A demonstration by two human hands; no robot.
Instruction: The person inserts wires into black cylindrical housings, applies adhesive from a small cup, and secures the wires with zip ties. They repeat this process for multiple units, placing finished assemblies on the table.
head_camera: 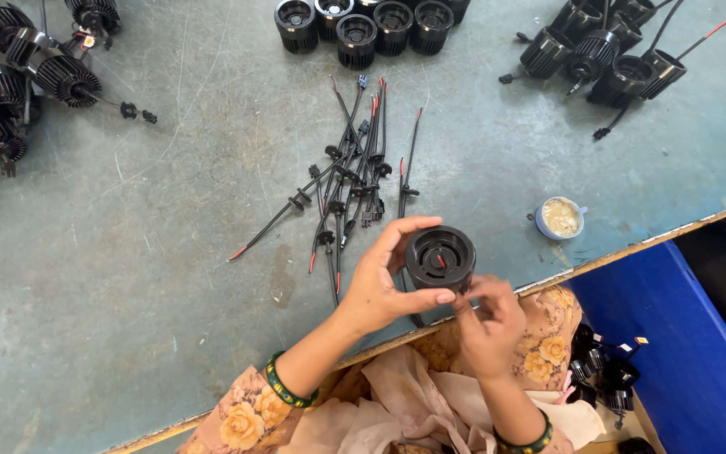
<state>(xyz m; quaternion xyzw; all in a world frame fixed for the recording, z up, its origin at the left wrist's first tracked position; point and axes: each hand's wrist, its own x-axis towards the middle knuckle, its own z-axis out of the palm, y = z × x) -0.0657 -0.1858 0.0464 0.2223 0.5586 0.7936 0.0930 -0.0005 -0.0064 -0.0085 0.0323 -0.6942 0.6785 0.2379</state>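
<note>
My left hand (384, 282) grips a black round finned housing (440, 257), open end up, just above the table's near edge. A red wire tip shows inside its cavity. My right hand (487, 324) sits under and beside the housing, fingers pinched at its lower side; what they pinch is hidden. A loose pile of black cables with red ends and small connectors (350, 172) lies on the table just beyond my hands.
Several empty black housings (367, 25) stand at the far middle. Wired housings are grouped at far right (607, 55) and far left (10, 76). A small cup of pale paste (560, 218) sits right. More housings (602, 370) lie in my lap beside a blue bin (682, 336).
</note>
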